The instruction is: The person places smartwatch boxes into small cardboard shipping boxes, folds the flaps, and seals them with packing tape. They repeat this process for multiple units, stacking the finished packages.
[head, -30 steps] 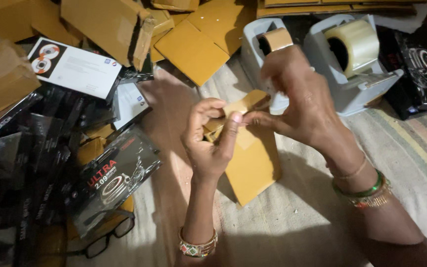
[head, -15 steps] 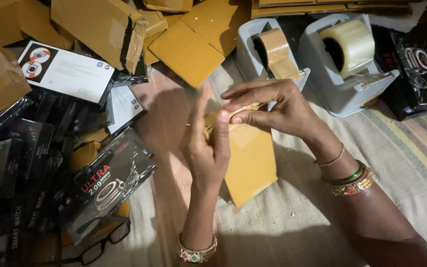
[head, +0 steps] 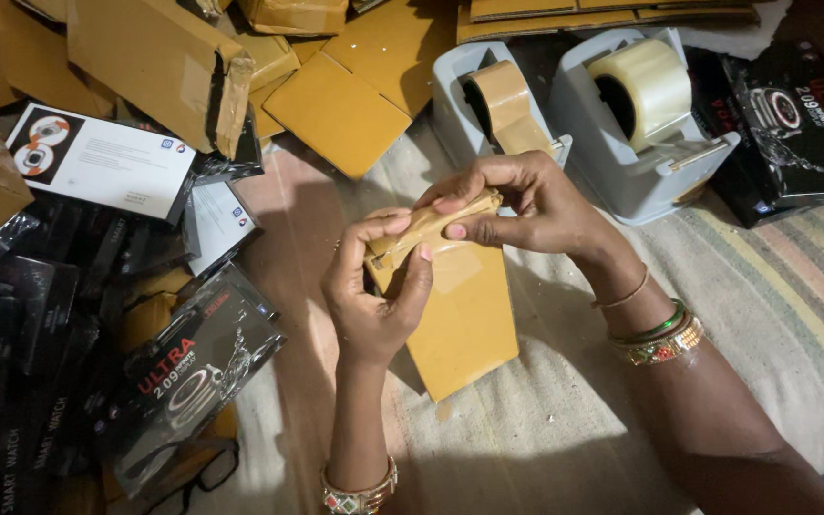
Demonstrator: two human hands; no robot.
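A flat yellow-brown cardboard packet (head: 464,315) stands tilted on the striped cloth in front of me. My left hand (head: 374,296) grips its upper left corner, thumb pressed on the folded top flap. My right hand (head: 517,205) pinches the same flap from the right, fingers laid along a strip of brown tape on the fold. Both wrists wear bangles. Just behind the hands sit two grey tape dispensers, one with a brown tape roll (head: 505,105) and one with a clear tape roll (head: 643,88).
Black glossy product boxes (head: 193,372) and a white box (head: 102,162) lie heaped at the left. Brown cardboard packets (head: 336,110) are stacked at the back. Another black box (head: 793,124) lies at the right. Spectacles (head: 197,482) rest near the bottom left.
My right hand has come down from the brown tape dispenser to the packet's top, and both hands now press the tape strip along the folded flap.
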